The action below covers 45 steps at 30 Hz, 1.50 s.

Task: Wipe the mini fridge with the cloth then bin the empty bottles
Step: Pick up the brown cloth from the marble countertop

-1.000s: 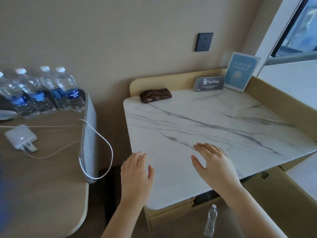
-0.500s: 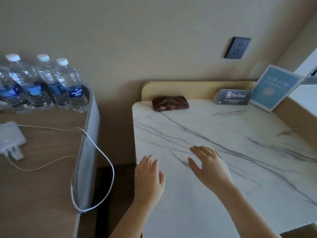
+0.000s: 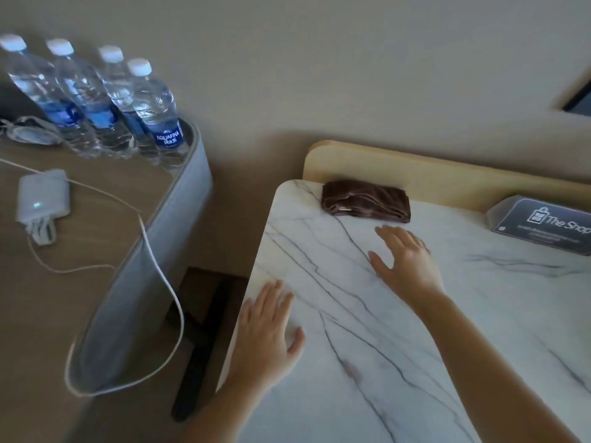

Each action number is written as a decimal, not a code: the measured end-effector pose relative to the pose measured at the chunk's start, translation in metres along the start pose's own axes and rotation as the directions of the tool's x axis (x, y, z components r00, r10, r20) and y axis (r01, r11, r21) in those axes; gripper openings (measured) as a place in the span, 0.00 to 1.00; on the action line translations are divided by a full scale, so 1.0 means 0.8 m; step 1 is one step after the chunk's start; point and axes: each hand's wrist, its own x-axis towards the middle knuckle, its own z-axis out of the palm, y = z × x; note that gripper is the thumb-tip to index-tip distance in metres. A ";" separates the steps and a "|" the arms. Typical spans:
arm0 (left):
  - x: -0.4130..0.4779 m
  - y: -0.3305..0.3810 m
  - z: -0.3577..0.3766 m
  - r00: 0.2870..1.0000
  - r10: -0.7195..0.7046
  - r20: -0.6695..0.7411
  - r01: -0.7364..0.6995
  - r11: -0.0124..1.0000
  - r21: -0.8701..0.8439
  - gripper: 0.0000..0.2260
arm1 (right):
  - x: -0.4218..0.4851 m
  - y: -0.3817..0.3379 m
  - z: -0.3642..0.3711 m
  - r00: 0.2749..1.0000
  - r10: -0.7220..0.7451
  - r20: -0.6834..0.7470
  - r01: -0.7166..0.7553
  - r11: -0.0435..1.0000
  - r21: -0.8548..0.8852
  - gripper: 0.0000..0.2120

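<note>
Up close, the right hand [image 3: 407, 262] reaches spread-fingered, empty, just short of the folded brown cloth [image 3: 366, 202]; the left hand [image 3: 267, 330], also spread, overlaps the marble worktop's [image 3: 479, 314] left edge.

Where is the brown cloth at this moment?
In the head view, the folded brown cloth lies at the back left corner of the marble top, against the wooden back rim, just beyond the right hand.
</note>
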 end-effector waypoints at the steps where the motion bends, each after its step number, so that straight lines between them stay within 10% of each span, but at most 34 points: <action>1: -0.001 -0.001 0.002 1.000 0.002 0.004 -0.002 1.000 0.016 0.23 | 0.012 0.009 0.009 1.000 -0.006 0.014 0.006 1.000 0.006 0.22; 13: -0.007 0.004 0.002 0.995 -0.068 0.071 0.068 0.998 0.009 0.23 | 0.102 0.054 0.075 0.992 0.055 0.117 -0.060 0.998 0.035 0.31; 27: -0.006 0.002 0.002 0.997 -0.070 0.033 0.069 0.998 0.010 0.23 | 0.112 0.057 0.089 0.985 0.014 -0.175 0.002 0.996 0.091 0.23; 45: 0.003 0.006 -0.008 0.995 -0.059 0.081 0.057 0.998 0.025 0.26 | -0.115 -0.055 0.035 0.937 0.214 -0.275 -0.218 0.976 0.016 0.24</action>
